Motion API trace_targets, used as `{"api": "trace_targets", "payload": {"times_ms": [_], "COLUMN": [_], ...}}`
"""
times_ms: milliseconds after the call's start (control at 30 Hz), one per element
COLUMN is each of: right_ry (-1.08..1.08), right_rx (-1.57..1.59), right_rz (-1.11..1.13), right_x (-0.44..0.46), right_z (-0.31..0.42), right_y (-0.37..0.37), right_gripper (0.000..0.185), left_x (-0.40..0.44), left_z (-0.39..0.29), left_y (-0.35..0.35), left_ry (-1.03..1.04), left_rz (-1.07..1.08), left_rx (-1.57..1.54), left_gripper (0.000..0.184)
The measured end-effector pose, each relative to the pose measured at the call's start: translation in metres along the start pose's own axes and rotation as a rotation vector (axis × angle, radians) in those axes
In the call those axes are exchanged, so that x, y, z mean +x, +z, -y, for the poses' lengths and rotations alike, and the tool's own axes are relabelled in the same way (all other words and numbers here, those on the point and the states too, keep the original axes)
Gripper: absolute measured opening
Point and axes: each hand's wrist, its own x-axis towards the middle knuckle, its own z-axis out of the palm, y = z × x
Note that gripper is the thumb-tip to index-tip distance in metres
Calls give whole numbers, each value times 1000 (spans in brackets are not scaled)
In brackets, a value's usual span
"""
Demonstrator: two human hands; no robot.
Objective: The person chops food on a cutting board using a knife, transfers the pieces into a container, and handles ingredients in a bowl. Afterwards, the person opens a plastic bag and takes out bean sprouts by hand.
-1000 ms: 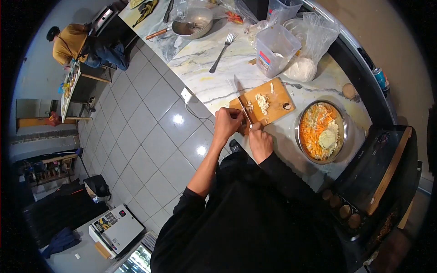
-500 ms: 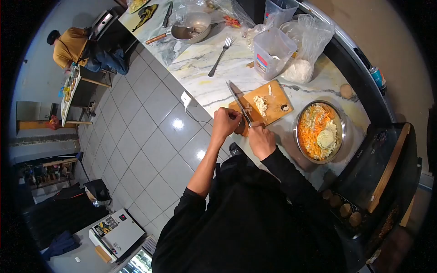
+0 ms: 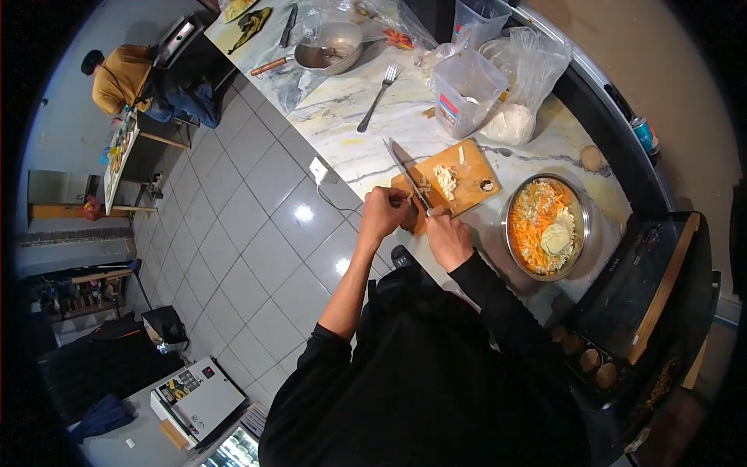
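My right hand (image 3: 449, 240) is wrapped round the handle of a kitchen knife (image 3: 404, 170), whose blade points away over the left part of a wooden cutting board (image 3: 471, 198). Close to the blade, on its left, my left hand (image 3: 384, 212) has its fingers pinched together at the board's edge. What they grip is too small and covered to name. Chopped pale pieces (image 3: 445, 182) lie mid-board, with small brownish bits beside the blade. Right of the board stands a metal bowl (image 3: 510, 247) of shredded orange and pale food with a pale lump on top.
Beyond the board are a fork (image 3: 378, 98), a saucepan (image 3: 329, 56), a clear plastic tub (image 3: 464, 87) and a bag with white contents (image 3: 510, 123). A black appliance (image 3: 622, 288) stands at right. Far left, a person (image 3: 128, 82) in a yellow top is at another table.
The knife's tip has shifted very slightly left. Both hands stay in nearly the same place, and the board and bowl have not moved.
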Motion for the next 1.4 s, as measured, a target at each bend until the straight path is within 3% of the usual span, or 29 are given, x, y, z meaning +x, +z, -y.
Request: {"api": "trace_targets", "payload": {"times_ms": [200, 433, 533, 667, 800, 867, 1067, 1267, 1400], "right_ry": [46, 29, 4, 23, 78, 26, -25, -45, 34], "right_rx": [77, -1, 24, 79, 38, -90, 12, -6, -16], "right_rz": [120, 66, 62, 101, 114, -21, 35, -32, 51], "right_x": [-7, -5, -1, 4, 0, -2, 0, 3, -5], "right_z": [8, -2, 0, 2, 4, 3, -9, -4, 3], "right_y": [11, 12, -5, -11, 21, 27, 5, 0, 18], "right_gripper": [19, 13, 13, 18, 16, 15, 18, 16, 13], "left_x": [-1, 2, 0, -2, 0, 3, 4, 6, 3], "left_z": [0, 11, 2, -5, 1, 6, 15, 12, 2], "left_y": [6, 0, -3, 2, 7, 6, -1, 8, 9], "left_ry": [-23, 48, -58, -15, -15, 7, 67, -42, -40], "left_rz": [-13, 14, 34, -8, -5, -9, 58, 24, -4], "left_rx": [-25, -80, -106, -47, -62, -69, -9, -45, -83], "left_gripper": [20, 16, 15, 13, 13, 12, 16, 15, 11]}}
